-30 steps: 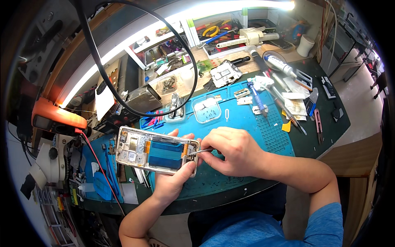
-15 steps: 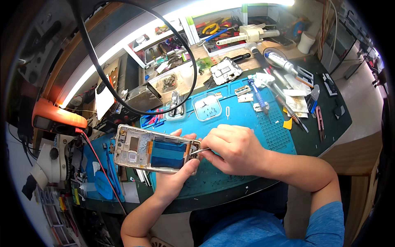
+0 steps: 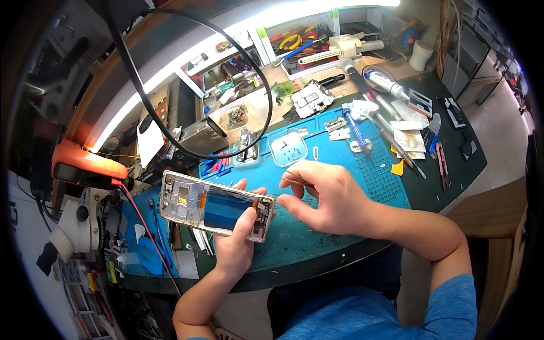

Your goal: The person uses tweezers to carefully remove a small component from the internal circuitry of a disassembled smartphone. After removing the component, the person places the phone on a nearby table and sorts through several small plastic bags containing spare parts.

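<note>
Phone (image 3: 184,198), opened up, sits clamped in your left hand (image 3: 237,246), over the blue mat's (image 3: 283,249) left edge. Your right hand (image 3: 334,198) just pulled back, fingers curled on 1 thin tool (image 3: 296,182), so it isn't poking inside anymore.

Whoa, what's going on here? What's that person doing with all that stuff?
The person's left hand holds an opened-up phone, its thumb across the inside. The right hand has a thin tool in its fingers, beside the phone but not touching it. Past the hands, a small clear tray of tiny dark bits sits on a blue mat.
</note>
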The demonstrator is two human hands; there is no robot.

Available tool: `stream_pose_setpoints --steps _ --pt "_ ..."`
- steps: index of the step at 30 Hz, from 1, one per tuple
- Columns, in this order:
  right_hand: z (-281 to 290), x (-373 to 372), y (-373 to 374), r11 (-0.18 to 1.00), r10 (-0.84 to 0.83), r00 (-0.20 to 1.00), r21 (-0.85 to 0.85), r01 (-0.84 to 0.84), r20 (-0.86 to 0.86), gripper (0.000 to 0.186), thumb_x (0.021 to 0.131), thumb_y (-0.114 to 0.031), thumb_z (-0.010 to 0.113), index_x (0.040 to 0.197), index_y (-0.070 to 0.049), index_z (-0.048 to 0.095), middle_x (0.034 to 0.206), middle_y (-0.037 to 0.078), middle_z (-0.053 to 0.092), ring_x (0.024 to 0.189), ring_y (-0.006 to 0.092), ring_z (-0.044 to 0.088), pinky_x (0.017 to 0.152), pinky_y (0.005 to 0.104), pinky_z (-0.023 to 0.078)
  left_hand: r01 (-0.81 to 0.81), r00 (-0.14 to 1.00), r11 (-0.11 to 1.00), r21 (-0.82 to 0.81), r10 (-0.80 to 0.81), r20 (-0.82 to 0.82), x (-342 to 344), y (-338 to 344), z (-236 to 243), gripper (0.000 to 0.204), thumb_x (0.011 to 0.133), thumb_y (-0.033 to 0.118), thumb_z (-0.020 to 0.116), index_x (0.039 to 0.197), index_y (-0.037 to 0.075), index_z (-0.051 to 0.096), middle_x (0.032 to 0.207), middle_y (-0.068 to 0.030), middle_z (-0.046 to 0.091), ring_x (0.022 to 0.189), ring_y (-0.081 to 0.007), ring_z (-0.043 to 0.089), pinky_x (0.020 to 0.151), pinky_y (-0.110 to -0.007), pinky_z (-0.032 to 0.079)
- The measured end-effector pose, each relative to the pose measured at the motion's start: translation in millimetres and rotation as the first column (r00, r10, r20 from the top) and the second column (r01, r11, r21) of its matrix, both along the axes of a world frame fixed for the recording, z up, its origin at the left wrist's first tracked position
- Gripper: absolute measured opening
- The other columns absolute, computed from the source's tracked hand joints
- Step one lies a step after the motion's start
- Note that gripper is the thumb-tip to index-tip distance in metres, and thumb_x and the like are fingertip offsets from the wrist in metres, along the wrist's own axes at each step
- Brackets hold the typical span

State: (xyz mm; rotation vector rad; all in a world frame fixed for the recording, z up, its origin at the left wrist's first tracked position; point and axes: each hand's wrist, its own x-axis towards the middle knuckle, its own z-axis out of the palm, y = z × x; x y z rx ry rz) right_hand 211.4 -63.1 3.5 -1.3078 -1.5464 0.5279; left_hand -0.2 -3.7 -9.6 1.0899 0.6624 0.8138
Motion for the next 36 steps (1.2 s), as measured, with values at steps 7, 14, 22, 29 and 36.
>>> stream_pose_setpoints --steps 7,14,22,29,36 --pt "-1 -11 3 0.899 0.217 0.779 -0.191 -0.395 -0.589 0.025 0.098 -0.017 0.066 0.115 0.001 0.063 0.097 0.006 0.071 0.088 0.0083 0.064 0.080 0.0266 0.052 0.027 0.997 0.929 0.369 -0.055 0.063 5 -1 -7 0.108 0.085 0.046 0.079 0.157 0.001 0.012 0.147 -0.0221 0.045 0.133 -0.0270 0.048 0.110 -0.042 0.040" --pt "11 24 9 0.839 0.158 0.706 -0.283 -0.465 -0.690 0.026 0.101 -0.018 0.061 0.117 0.002 0.065 0.100 0.004 0.069 0.089 0.0083 0.063 0.078 0.0263 0.052 0.321 0.882 0.722 0.613 0.009 -0.472 -14 15 -14 0.057 0.101 0.025 0.057 0.148 0.002 0.037 0.140 -0.0146 0.053 0.125 -0.0258 0.056 0.103 -0.037 0.047" --pt "23 42 14 0.793 0.290 0.870 -0.408 -0.452 -0.399 0.029 0.097 -0.027 0.068 0.108 0.000 0.072 0.095 0.006 0.072 0.088 0.0104 0.064 0.080 0.0293 0.051 0.413 0.904 0.855 -0.314 -0.427 0.027 -6 8 12 0.064 0.104 0.041 0.053 0.152 0.005 0.031 0.133 -0.0140 0.059 0.112 -0.0211 0.065 0.090 -0.034 0.057" --pt "13 37 21 0.960 -0.069 0.992 -0.265 0.094 0.102 0.040 0.101 -0.039 0.057 0.111 -0.002 0.068 0.099 0.016 0.071 0.096 0.0284 0.069 0.081 0.0372 0.052 0.348 0.914 0.929 -0.128 -0.367 -0.175 22 1 12 0.057 0.099 0.013 0.062 0.148 0.007 0.034 0.127 -0.0092 0.062 0.111 -0.0156 0.064 0.082 -0.031 0.060" --pt "26 18 6 0.976 -0.215 0.960 0.060 0.207 0.179 0.026 0.097 -0.006 0.053 0.119 0.002 0.064 0.093 0.015 0.058 0.086 0.0265 0.060 0.076 0.0363 0.048 0.186 0.979 0.913 -0.363 -0.204 -0.012 27 12 9 0.033 0.107 0.032 0.048 0.127 0.006 0.052 0.122 -0.0109 0.064 0.100 -0.0192 0.069 0.086 -0.037 0.058"
